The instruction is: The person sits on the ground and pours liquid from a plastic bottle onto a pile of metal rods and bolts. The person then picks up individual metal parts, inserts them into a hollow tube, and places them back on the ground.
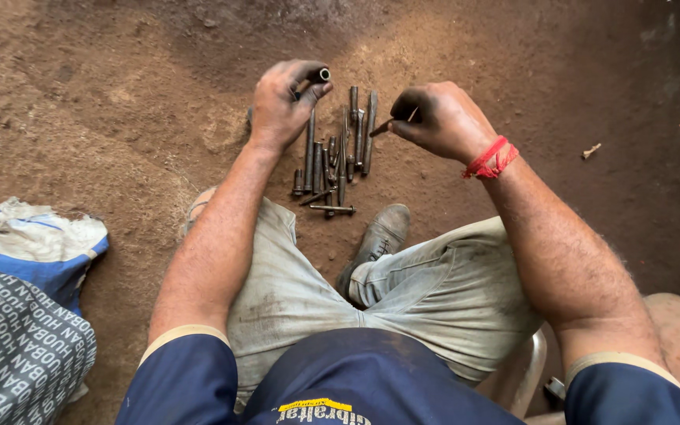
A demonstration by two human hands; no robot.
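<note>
The left hand pinches a short metal tube in its grip above the bolt pile lying on the dirt floor. The right hand clasps a thin rod. A printed sack lies left.

Short dark tube, thin, perhaps rusty rod

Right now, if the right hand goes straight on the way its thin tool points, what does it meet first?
The right hand aims its thin tool leftward, above the row of bolts. It would probably meet the left hand, which holds a small tube; depth is unclear.
</note>
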